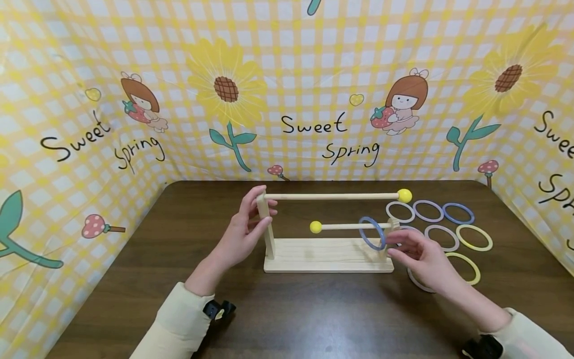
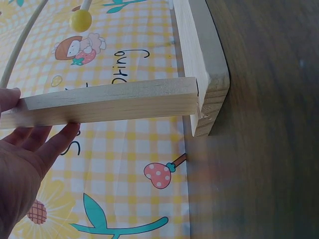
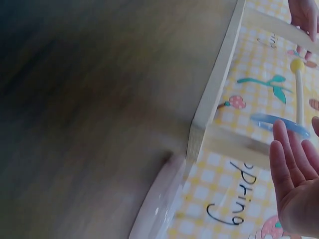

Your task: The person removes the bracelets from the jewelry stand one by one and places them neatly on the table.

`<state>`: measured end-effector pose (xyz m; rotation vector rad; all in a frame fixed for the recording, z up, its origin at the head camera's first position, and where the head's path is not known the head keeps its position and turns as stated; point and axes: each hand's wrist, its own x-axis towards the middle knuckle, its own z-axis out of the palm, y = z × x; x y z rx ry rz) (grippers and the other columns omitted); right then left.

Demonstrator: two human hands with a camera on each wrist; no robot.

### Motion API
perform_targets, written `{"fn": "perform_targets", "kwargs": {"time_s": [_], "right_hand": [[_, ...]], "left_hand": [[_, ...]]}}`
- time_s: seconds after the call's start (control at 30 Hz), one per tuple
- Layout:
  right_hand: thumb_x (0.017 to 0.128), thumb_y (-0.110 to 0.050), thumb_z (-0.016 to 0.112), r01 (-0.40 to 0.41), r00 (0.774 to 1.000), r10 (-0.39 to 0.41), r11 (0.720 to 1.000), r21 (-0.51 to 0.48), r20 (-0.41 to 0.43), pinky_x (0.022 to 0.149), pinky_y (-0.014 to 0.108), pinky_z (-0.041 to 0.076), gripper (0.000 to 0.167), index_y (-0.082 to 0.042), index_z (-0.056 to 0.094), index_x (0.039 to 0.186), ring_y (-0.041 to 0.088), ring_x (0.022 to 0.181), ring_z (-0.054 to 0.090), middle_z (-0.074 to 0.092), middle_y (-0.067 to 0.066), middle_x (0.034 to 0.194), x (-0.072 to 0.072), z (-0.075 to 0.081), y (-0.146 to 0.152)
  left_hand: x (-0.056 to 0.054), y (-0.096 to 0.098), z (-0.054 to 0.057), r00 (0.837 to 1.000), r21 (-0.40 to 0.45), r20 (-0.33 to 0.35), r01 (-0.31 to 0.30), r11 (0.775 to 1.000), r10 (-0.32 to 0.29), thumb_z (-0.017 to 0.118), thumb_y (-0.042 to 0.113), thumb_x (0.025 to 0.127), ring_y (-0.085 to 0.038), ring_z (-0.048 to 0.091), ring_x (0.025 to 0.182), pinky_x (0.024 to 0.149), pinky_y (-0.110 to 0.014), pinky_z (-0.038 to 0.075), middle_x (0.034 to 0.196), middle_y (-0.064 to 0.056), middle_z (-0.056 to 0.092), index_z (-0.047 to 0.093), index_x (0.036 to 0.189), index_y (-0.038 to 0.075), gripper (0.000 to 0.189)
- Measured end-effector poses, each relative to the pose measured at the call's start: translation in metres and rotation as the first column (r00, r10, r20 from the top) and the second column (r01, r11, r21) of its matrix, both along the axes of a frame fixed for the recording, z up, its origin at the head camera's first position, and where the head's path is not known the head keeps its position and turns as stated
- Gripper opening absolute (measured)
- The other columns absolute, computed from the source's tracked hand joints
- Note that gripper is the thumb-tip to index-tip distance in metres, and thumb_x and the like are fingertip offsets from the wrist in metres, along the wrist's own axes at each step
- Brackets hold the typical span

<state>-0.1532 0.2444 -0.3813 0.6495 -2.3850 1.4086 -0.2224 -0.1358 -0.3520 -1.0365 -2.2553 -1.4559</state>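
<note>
A pale wooden stand has a flat base (image 1: 327, 255), a tall post (image 1: 268, 234) at its left end and a shorter post at its right. My left hand (image 1: 237, 237) grips the tall post near its top, thumb on one side and fingers on the other. From that post a long rod (image 1: 332, 196) runs right to a yellow ball (image 1: 404, 195). The lower rod (image 1: 343, 227) points left and ends in another yellow ball (image 1: 316, 227). A blue ring (image 1: 380, 232) hangs around the lower rod near the short post. My right hand (image 1: 423, 254) is beside the ring, its fingers (image 3: 285, 169) extended.
Several rings lie on the dark table (image 1: 188, 219) right of the stand, among them a blue ring (image 1: 473, 217), a yellow ring (image 1: 491, 242) and pale purple ones, some partly behind my right hand. A yellow checked cloth (image 1: 278, 65) with printed flowers surrounds the table's back and sides.
</note>
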Motion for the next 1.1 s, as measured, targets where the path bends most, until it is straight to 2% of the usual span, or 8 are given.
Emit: {"fn": "perform_targets", "kwargs": {"time_s": [0.17, 0.37, 0.53, 0.7, 0.93, 1.1], "right_hand": [[0.085, 0.012, 0.067, -0.070, 0.995, 0.074, 0.995, -0.072, 0.061, 0.070, 0.021, 0.054, 0.027, 0.009, 0.060, 0.111, 0.014, 0.080, 0.069, 0.068, 0.022, 0.099, -0.005, -0.005, -0.011], [0.091, 0.005, 0.063, -0.140, 0.975, 0.158, 0.983, -0.118, 0.157, 0.061, 0.032, 0.055, 0.019, 0.008, 0.059, 0.109, 0.019, 0.075, 0.069, 0.070, 0.014, 0.098, -0.009, -0.007, -0.025], [0.093, 0.004, 0.060, -0.136, 0.978, 0.151, 0.985, -0.108, 0.143, 0.060, 0.030, 0.054, 0.013, 0.006, 0.060, 0.106, 0.017, 0.071, 0.068, 0.069, 0.018, 0.092, -0.010, -0.007, -0.035], [0.095, 0.003, 0.058, -0.131, 0.981, 0.143, 0.987, -0.095, 0.134, 0.061, 0.030, 0.054, 0.012, 0.003, 0.059, 0.107, 0.016, 0.071, 0.067, 0.068, 0.020, 0.091, -0.011, -0.006, -0.042], [0.095, 0.005, 0.057, -0.188, 0.972, 0.202, 0.975, -0.115, 0.119, 0.061, 0.037, 0.056, 0.009, 0.005, 0.058, 0.103, 0.019, 0.070, 0.068, 0.066, 0.025, 0.090, -0.016, -0.008, -0.052], [0.095, 0.004, 0.058, -0.203, 0.967, 0.218, 0.972, -0.118, 0.134, 0.062, 0.036, 0.056, 0.009, 0.004, 0.058, 0.103, 0.020, 0.070, 0.068, 0.067, 0.024, 0.090, -0.021, -0.010, -0.060]], "left_hand": [[0.001, 0.000, 0.001, 1.000, 0.000, 0.002, -0.003, 1.000, 0.003, 0.054, -0.007, 0.095, -0.030, 0.062, 0.108, 0.081, -0.051, 0.053, 0.122, -0.015, 0.056, 0.024, 0.145, 0.019, 0.064], [-0.001, -0.002, -0.003, 1.000, 0.007, 0.006, 0.009, 1.000, -0.009, 0.054, -0.006, 0.096, -0.032, 0.061, 0.108, 0.082, -0.048, 0.054, 0.122, -0.014, 0.056, 0.024, 0.146, 0.019, 0.064], [-0.001, -0.002, -0.003, 1.000, 0.012, 0.009, 0.017, 1.000, -0.018, 0.054, -0.006, 0.096, -0.035, 0.061, 0.108, 0.082, -0.048, 0.054, 0.122, -0.014, 0.056, 0.024, 0.146, 0.019, 0.063], [-0.001, -0.001, -0.002, 1.000, 0.005, 0.010, 0.016, 1.000, -0.016, 0.054, -0.006, 0.096, -0.033, 0.061, 0.109, 0.082, -0.048, 0.054, 0.122, -0.014, 0.056, 0.023, 0.146, 0.020, 0.064], [0.000, -0.001, -0.001, 1.000, -0.005, 0.022, 0.012, 1.000, -0.012, 0.054, -0.005, 0.096, -0.032, 0.061, 0.109, 0.082, -0.049, 0.054, 0.123, -0.014, 0.056, 0.023, 0.146, 0.020, 0.065], [-0.001, -0.001, -0.001, 1.000, 0.003, 0.015, 0.012, 1.000, -0.012, 0.054, -0.006, 0.096, -0.033, 0.061, 0.109, 0.082, -0.049, 0.054, 0.122, -0.014, 0.056, 0.023, 0.146, 0.020, 0.065]]}}
